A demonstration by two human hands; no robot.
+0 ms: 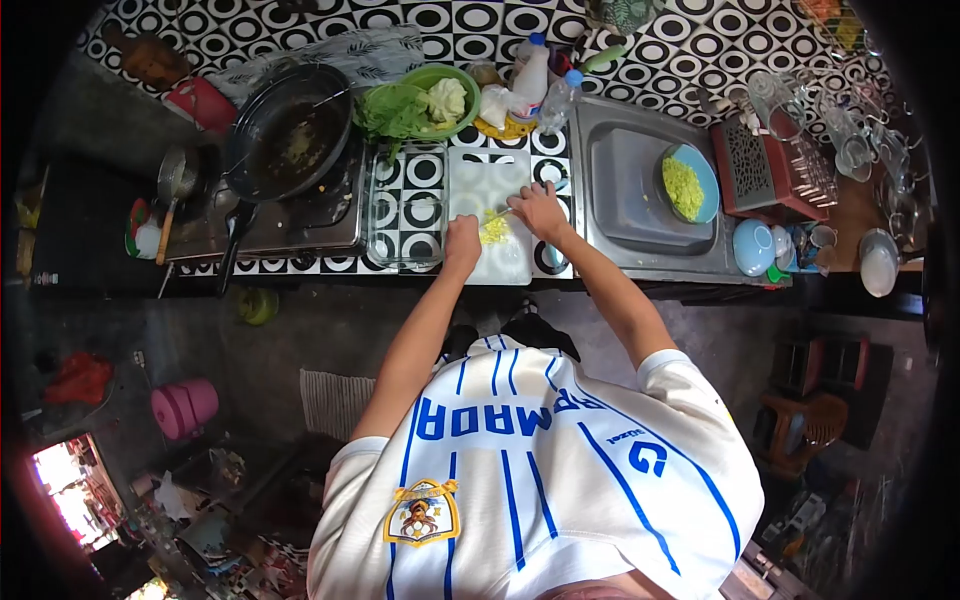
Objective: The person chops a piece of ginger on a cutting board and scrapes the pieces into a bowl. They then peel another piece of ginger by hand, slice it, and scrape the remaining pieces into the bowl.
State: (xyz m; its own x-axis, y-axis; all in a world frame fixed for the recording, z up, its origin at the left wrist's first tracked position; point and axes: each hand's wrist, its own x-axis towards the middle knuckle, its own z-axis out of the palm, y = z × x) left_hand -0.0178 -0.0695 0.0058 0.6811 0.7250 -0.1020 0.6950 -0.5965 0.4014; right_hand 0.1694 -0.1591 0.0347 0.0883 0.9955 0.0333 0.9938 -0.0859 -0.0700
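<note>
A pale cutting board [488, 265] lies on the patterned counter with a small heap of finely chopped pale-green cabbage [494, 232] on it. My right hand [540, 212] is closed at the board's right side around a knife [497, 214], whose thin blade slants over the heap toward my left hand. Closed at the board's left edge, my left hand [462, 243] is beside the cabbage near the blade's far end. What its fingers hold, if anything, is hidden.
Left of the board are a clear glass dish [405, 262] and a large black wok [290, 135] on the stove. Behind stands a green basin [470, 85] with leafy greens, near bottles [532, 80]. A blue bowl [708, 200] of shredded cabbage sits over the sink [590, 150].
</note>
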